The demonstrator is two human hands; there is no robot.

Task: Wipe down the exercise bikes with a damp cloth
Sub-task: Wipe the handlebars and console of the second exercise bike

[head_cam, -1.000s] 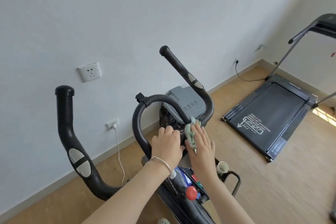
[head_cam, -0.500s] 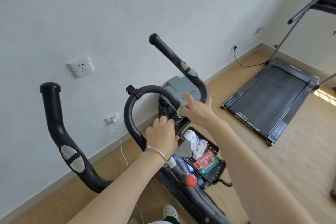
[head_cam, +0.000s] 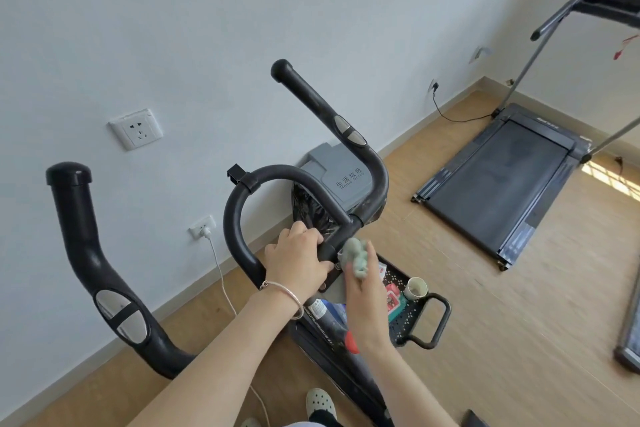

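The left hand (head_cam: 298, 262) curls round the exercise bike's black padded handlebar (head_cam: 232, 218); just beside it the right hand (head_cam: 365, 282) pinches a crumpled pale-green cloth (head_cam: 355, 253) (bunched small) against that handlebar's centre.

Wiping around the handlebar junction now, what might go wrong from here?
1. The small cup stands on the black mesh tray near the right hand and its cloth; a downward stroke might knock it over.
2. The white cable trails across the floor toward the sandalled foot; a sideways step may snag it.
The left hand grips the handlebar, which steadies the bike.
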